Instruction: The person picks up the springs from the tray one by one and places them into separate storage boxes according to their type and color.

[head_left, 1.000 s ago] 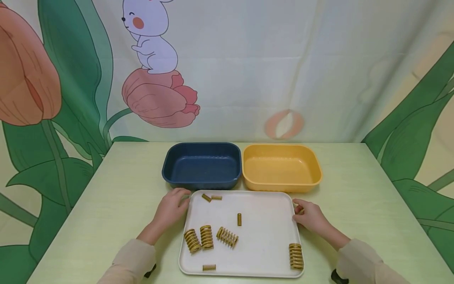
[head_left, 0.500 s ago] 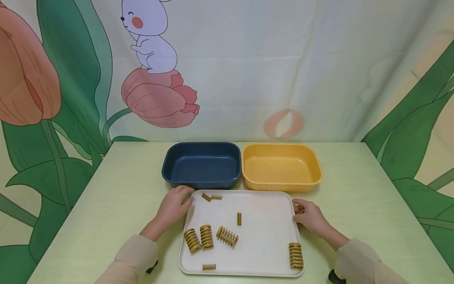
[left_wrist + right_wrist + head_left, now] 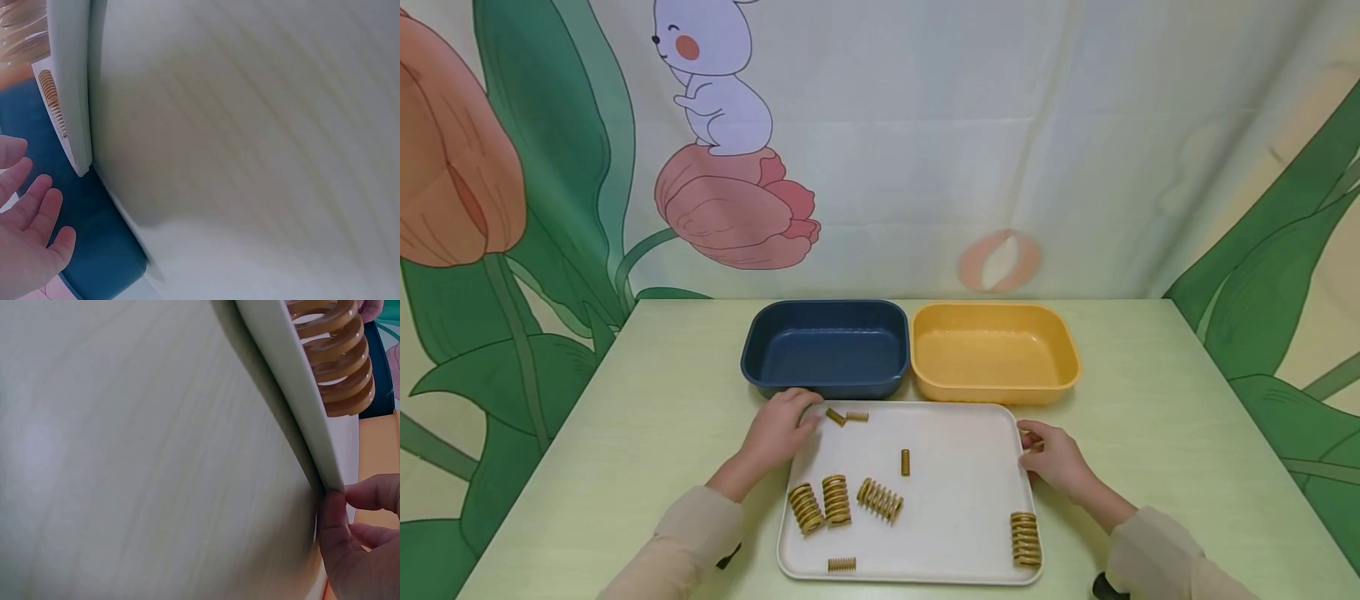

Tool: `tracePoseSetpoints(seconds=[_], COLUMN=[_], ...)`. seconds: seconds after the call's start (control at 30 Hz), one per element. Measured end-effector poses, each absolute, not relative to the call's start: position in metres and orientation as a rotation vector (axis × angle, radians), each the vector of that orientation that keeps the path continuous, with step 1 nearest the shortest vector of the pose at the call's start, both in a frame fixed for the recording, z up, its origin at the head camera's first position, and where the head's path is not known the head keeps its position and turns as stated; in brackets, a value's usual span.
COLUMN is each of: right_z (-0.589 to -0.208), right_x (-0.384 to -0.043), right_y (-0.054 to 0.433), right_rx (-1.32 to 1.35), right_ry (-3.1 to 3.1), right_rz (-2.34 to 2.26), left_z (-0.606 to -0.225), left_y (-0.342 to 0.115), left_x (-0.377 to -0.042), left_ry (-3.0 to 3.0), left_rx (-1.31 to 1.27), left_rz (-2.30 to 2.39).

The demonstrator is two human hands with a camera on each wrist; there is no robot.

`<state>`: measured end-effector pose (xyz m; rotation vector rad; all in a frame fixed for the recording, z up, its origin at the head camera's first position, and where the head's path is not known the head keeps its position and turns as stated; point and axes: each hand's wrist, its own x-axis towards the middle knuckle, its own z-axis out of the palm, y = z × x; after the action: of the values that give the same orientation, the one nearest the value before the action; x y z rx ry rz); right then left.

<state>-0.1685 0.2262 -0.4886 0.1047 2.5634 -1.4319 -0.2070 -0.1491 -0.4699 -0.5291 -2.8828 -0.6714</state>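
Observation:
A white tray (image 3: 958, 500) holds several brass-coloured coil springs. My left hand (image 3: 778, 432) is over its far left corner, fingers loosely extended and holding nothing, near a small dark spring (image 3: 835, 417) and a small open-coiled spring (image 3: 857, 417). On the right, my right hand (image 3: 1057, 458) pinches the tray's rim between thumb and fingers, clearest in the right wrist view. Thick springs lie at left, among them one tilted spring (image 3: 881, 500), and another thick spring (image 3: 1025, 540) sits at the near right corner. Small springs lie mid-tray (image 3: 906, 462) and at the near edge (image 3: 842, 565).
Behind the tray, a dark blue bin (image 3: 827, 388) and a yellow bin (image 3: 996, 393) stand side by side, with nothing visible inside. All stand on a pale green table (image 3: 1150, 400). A printed curtain (image 3: 910, 150) hangs behind the table.
My left hand has moved right and slightly away from me, from beside the tray's left edge to over its far corner. My right hand and the springs have stayed in place.

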Motion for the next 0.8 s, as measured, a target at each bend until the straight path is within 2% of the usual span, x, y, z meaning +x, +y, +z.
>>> tracePoseSetpoints(seconds=[0.8], right_z=[-0.490], right_x=[-0.170], right_y=[0.225], right_rx=[0.088], right_ry=[2.615], right_rz=[-1.380], left_z=[-0.479], left_y=[-0.136], left_x=[-0.213], left_ry=[-2.932], left_rx=[-0.639], left_rz=[-0.561])
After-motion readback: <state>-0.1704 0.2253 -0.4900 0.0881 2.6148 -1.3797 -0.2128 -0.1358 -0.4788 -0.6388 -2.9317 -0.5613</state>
